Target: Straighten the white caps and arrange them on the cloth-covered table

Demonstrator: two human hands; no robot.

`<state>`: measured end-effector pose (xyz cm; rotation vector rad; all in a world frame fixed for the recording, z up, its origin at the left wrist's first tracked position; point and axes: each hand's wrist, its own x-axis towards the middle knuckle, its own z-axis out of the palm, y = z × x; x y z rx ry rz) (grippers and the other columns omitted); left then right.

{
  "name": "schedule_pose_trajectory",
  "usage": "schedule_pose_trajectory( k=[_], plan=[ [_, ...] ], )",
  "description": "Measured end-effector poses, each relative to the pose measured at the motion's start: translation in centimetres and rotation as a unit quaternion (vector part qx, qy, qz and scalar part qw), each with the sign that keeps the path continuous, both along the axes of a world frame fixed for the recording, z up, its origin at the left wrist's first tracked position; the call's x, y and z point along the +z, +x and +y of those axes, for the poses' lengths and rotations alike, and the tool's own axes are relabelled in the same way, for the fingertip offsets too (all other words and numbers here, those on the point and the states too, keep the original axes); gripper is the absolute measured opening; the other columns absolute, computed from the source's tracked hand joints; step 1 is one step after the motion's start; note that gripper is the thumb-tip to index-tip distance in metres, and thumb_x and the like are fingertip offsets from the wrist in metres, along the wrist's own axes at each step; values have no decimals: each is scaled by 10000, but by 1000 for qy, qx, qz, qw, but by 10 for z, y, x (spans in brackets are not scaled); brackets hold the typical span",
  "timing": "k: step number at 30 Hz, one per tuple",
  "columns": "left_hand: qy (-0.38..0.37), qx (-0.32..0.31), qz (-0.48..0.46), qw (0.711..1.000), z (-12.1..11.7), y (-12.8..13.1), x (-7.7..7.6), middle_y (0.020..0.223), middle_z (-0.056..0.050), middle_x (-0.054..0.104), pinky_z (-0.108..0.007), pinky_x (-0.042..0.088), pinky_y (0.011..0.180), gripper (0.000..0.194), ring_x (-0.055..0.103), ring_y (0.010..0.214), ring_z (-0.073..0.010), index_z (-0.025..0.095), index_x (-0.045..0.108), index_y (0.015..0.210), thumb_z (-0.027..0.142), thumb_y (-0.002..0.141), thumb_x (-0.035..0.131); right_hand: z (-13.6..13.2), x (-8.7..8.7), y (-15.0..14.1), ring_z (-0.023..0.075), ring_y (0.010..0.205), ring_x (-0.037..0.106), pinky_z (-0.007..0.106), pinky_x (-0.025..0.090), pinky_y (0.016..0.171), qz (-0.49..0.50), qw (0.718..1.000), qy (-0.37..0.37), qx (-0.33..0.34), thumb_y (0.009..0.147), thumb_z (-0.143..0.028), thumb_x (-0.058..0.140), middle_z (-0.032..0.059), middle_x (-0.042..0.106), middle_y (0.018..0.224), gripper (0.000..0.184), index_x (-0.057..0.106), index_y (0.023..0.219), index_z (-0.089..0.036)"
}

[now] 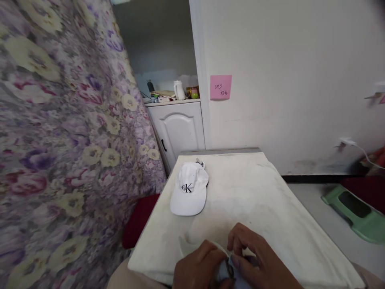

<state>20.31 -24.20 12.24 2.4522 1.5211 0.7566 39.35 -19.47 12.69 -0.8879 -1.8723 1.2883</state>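
At the near edge of the table, my left hand (198, 267) is closed on a pale cloth item (192, 249) with a curved, stiff-looking edge, possibly a cap. My right hand (254, 257) pinches the same item from the right, its fingers bent and close to the left hand's. Between the hands shows a small dark fastener (230, 268), perhaps a buckle on a strap. The hands and the frame's bottom edge hide much of the item. Farther off, on the table's left side, lies a white cap (189, 188) with black CK letters, its brim toward me.
A cream cloth covers the table (246, 192). Floral curtain (75, 120) hangs at left, above a red seat (140, 218). Behind stands a white cabinet (182, 124) with a white jug (179, 90) on top. A pink note (221, 87) sticks to the wall; a green stool (357, 212) stands right.
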Motion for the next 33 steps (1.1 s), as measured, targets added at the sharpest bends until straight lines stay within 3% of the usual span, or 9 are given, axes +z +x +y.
schedule_pose_trajectory(
  k=[6, 13, 19, 23, 28, 33],
  plan=[
    [38, 2, 32, 999, 3, 6, 6, 757, 8, 702, -217, 499, 496, 271, 698, 600, -155, 220, 665, 875, 125, 628, 722, -1, 0, -1, 213, 790, 552, 360, 448, 699, -59, 997, 37, -20, 721, -108, 508, 42, 560, 849, 213, 352, 700, -252],
    [58, -1, 30, 998, 3, 7, 2, 751, 15, 691, -215, 478, 485, 259, 676, 579, -141, 221, 660, 877, 139, 637, 714, -1, 2, 0, 204, 768, 534, 356, 443, 697, -106, 994, 27, -1, 702, -53, 519, 20, 533, 820, 228, 395, 705, -244],
    [66, -20, 35, 997, 3, 7, 3, 746, 12, 692, -216, 479, 474, 228, 674, 575, -141, 217, 665, 894, 200, 686, 756, 3, 10, 8, 191, 770, 528, 347, 431, 703, -97, 994, -23, 48, 721, -106, 556, 10, 532, 841, 168, 448, 723, -235],
    [60, -18, 33, 997, 4, 6, 4, 752, 11, 690, -212, 492, 483, 256, 673, 572, -137, 215, 659, 897, 156, 668, 757, 4, 5, 10, 178, 726, 512, 336, 410, 682, -60, 996, -50, 31, 721, -154, 586, -6, 541, 778, 99, 518, 734, -225],
    [66, -20, 41, 997, 4, 5, 5, 745, 5, 692, -223, 501, 476, 244, 676, 562, -146, 212, 660, 900, 201, 686, 777, 2, 0, 8, 183, 730, 491, 342, 409, 685, -36, 998, -28, 31, 805, -271, 567, 8, 519, 803, 96, 517, 738, -224],
    [73, -23, 55, 995, 4, 4, -3, 769, 0, 703, -238, 500, 469, 244, 685, 562, -157, 218, 661, 941, 232, 717, 756, 2, 8, 9, 199, 768, 521, 356, 433, 705, -76, 996, -4, 48, 823, -233, 544, 26, 516, 847, 138, 449, 723, -232]
  ],
)
